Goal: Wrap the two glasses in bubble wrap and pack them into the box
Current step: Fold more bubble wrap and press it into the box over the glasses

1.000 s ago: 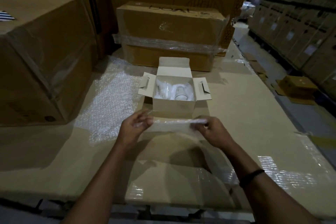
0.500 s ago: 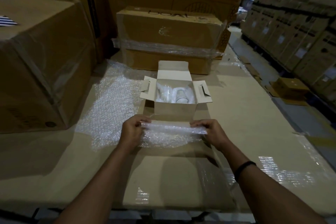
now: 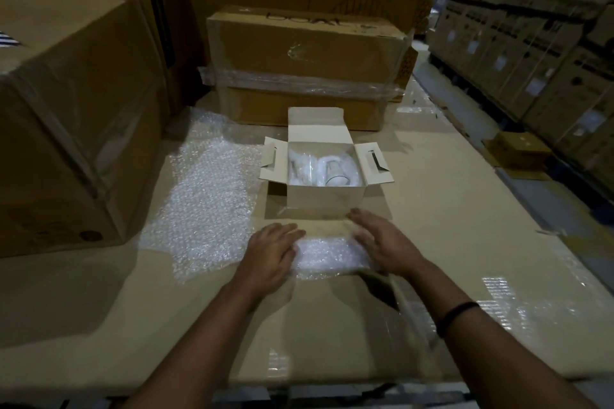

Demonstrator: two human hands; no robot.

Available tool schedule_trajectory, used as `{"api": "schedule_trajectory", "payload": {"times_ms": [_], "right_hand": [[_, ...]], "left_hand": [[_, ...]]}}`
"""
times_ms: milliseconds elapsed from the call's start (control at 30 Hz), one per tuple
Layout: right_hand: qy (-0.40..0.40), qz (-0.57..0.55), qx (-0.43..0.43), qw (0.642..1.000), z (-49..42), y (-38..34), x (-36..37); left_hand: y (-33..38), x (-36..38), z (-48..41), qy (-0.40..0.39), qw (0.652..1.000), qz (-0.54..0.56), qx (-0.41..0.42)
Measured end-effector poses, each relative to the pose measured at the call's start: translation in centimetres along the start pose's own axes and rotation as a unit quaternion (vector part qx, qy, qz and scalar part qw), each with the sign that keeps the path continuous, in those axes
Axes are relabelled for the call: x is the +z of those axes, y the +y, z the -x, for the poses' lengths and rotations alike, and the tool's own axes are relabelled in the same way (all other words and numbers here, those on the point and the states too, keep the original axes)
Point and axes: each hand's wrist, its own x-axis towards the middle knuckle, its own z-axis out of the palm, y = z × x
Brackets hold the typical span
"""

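A small white box (image 3: 324, 199) stands open on the cardboard surface, flaps spread. Inside it sit two glasses wrapped in bubble wrap, one on the left (image 3: 300, 168) and one on the right (image 3: 339, 173) whose rim shows. In front of the box lies a folded piece of bubble wrap (image 3: 330, 256). My left hand (image 3: 272, 254) rests flat on its left end with fingers straight. My right hand (image 3: 378, 241) lies flat over its right end, fingers straight too.
A large sheet of bubble wrap (image 3: 206, 196) is spread left of the box. A big carton (image 3: 73, 116) stands at the left, a taped carton (image 3: 305, 66) behind the box. Stacked cartons (image 3: 538, 43) line the aisle at right.
The hands held the folded bubble wrap up by its ends in front of the box; now it lies on the surface and both hands have flattened onto it.
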Motion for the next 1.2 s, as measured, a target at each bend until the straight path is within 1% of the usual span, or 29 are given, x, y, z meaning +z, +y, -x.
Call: {"api": "schedule_trajectory", "payload": {"times_ms": [67, 100, 133, 200, 233, 300, 333, 367, 400, 500, 567, 633, 733, 833, 900, 967, 1067, 1133, 1200], "right_hand": [[-0.085, 0.116, -0.001, 0.99, 0.3, -0.2, 2.3], [-0.1, 0.159, 0.0, 0.982, 0.6, -0.1, 3.3], [-0.103, 0.179, 0.003, 0.978, 0.8, 0.2, 3.8], [-0.107, 0.169, 0.006, 0.98, 0.9, 0.4, 3.7], [-0.109, 0.146, 0.01, 0.983, 0.9, 0.3, 3.3], [-0.07, 0.082, 0.024, 0.994, 1.0, 0.2, 2.1], [-0.049, 0.063, 0.031, 0.996, 1.1, 0.2, 1.5], [-0.044, 0.058, 0.037, 0.997, 1.2, 0.1, 0.9], [-0.055, 0.068, 0.037, 0.996, 1.4, 0.2, 0.4], [-0.122, 0.125, 0.054, 0.983, 1.3, 0.3, 0.1], [-0.119, 0.131, 0.068, 0.982, 0.7, 0.2, 0.0], [-0.104, 0.129, 0.061, 0.984, -0.2, 0.1, -0.2], [-0.063, 0.097, 0.044, 0.992, -1.8, -0.2, -1.0], [0.001, 0.04, 0.022, 0.999, -4.0, 0.1, -2.3], [0.033, 0.014, 0.004, 0.999, -5.8, -0.3, -3.6], [0.072, 0.007, -0.028, 0.997, -8.2, -1.0, -4.8], [0.133, 0.03, -0.068, 0.988, -12.6, -2.1, -6.0], [0.139, 0.054, -0.065, 0.987, -15.7, -2.7, -6.2], [0.13, 0.079, -0.063, 0.986, -18.4, -3.3, -6.1]], "left_hand": [[0.0, 0.7, 0.1, -0.104, 0.99, -0.092, 0.003], [-0.1, 0.8, 0.0, -0.131, 0.983, -0.126, 0.003], [-0.2, 0.9, 0.0, -0.14, 0.979, -0.146, 0.006], [-0.5, 0.8, -0.2, -0.131, 0.979, -0.153, 0.013], [-0.5, 0.7, -0.2, -0.112, 0.983, -0.142, 0.015], [-0.6, 0.3, -0.1, -0.057, 0.993, -0.1, 0.023], [-0.8, 0.2, -0.1, -0.042, 0.995, -0.08, 0.032], [-1.0, 0.2, -0.1, -0.039, 0.996, -0.072, 0.043], [-1.1, 0.1, -0.2, -0.049, 0.995, -0.076, 0.051], [-1.1, -0.1, -0.7, -0.09, 0.99, -0.101, 0.046], [-0.6, -0.2, -1.4, -0.09, 0.989, -0.109, 0.04], [-0.3, -0.3, -2.1, -0.083, 0.99, -0.106, 0.039], [-0.5, -0.7, -2.6, -0.024, 0.998, -0.021, 0.051], [-0.3, -1.3, -3.0, 0.08, 0.995, 0.059, 0.023], [-0.1, -2.0, -3.6, 0.144, 0.987, 0.074, 0.019], [-0.1, -2.6, -4.7, 0.189, 0.979, 0.056, 0.048], [-0.1, -3.3, -6.7, 0.217, 0.973, -0.013, 0.083], [0.0, -3.7, -8.1, 0.233, 0.964, -0.09, 0.089], [0.3, -4.2, -9.3, 0.247, 0.955, -0.142, 0.077]]}}
